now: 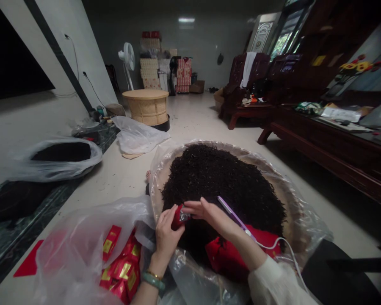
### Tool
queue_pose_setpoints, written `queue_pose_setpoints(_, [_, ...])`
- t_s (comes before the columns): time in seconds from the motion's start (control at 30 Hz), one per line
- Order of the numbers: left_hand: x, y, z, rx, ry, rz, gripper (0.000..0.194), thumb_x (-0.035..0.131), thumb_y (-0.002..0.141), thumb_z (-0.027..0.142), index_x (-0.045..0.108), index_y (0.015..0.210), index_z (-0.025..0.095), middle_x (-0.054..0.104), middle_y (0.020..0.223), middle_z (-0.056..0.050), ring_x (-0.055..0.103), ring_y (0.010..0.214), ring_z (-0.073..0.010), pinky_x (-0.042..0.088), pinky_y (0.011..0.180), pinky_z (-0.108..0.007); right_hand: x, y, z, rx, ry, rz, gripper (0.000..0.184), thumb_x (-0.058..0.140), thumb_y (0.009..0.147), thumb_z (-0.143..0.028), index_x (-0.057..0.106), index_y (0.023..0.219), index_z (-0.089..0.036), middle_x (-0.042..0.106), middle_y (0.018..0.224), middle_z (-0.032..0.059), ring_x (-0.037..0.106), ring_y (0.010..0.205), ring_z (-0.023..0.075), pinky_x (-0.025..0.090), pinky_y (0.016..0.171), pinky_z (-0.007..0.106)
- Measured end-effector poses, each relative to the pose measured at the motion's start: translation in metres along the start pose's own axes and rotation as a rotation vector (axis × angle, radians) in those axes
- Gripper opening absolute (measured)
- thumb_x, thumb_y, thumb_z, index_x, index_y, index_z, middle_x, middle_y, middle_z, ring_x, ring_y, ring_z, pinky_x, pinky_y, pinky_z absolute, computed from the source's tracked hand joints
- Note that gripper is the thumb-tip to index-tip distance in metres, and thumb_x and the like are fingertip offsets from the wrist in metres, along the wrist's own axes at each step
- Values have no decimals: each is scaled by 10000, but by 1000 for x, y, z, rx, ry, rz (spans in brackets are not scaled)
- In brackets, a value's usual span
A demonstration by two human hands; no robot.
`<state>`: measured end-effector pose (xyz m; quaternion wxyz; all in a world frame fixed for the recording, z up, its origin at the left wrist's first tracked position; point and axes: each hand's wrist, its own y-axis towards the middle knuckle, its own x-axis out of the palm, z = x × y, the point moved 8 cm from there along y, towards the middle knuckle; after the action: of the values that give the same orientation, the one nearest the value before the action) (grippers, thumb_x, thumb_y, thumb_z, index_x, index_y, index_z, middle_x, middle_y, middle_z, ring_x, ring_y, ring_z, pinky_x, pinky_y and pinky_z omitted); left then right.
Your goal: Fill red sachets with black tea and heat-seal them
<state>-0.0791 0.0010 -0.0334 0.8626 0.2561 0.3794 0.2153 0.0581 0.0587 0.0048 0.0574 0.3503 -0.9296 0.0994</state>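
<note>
My left hand [169, 231] is closed around a small red packet [177, 217] whose silver inner side shows at its mouth. At that mouth, my right hand [211, 215] has its fingers stretched out, with the fingertips at the silver edge. Both hands are above a wide round basket [296, 203] lined with clear plastic. A heap of dark, dried, tea-like leaves [222, 173] fills much of it. Behind my right forearm lies a slim purple and white corded tool [233, 214]. Red flat bags [260, 237] rest on the near side of the heap, partly hidden by that forearm.
A clear plastic bag [73, 237] at lower left holds several red and gold packets [127, 271]. Another plastic bag [95, 159] of dark material sits on the ledge. Further off stand a round wooden drum-like table [146, 97], a white fan [127, 57] and dark wooden furniture [330, 148].
</note>
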Motion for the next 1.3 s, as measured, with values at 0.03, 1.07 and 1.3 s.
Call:
queue_pose_setpoints(0.03, [-2,1,-5,-41,-14,15,537,615,721,111,578,1250,197,697,1111,-89,630,999,-254,538,883,-417,-10,5,-4,-47,-38,73,731,320,864,-720,629,1193,-144,684,1137,170,620,1097,283,407,991,506])
queue_pose_setpoints(1.07, [-41,14,-37,-236,-81,181,281,640,728,286,665,976,156,637,931,-82,654,858,-225,565,775,-357,64,49,56,-329,-1715,-205,515,734,686,-387,616,1145,-186,573,1144,140,495,1080,312,399,903,447])
queue_pose_setpoints(1.3, [-34,13,-30,-234,-109,158,282,627,733,268,672,993,169,614,903,-57,642,799,-198,566,709,-308,48,38,53,-164,-1743,-5,335,643,796,-281,608,1122,-211,549,1202,154,475,1115,333,402,871,458])
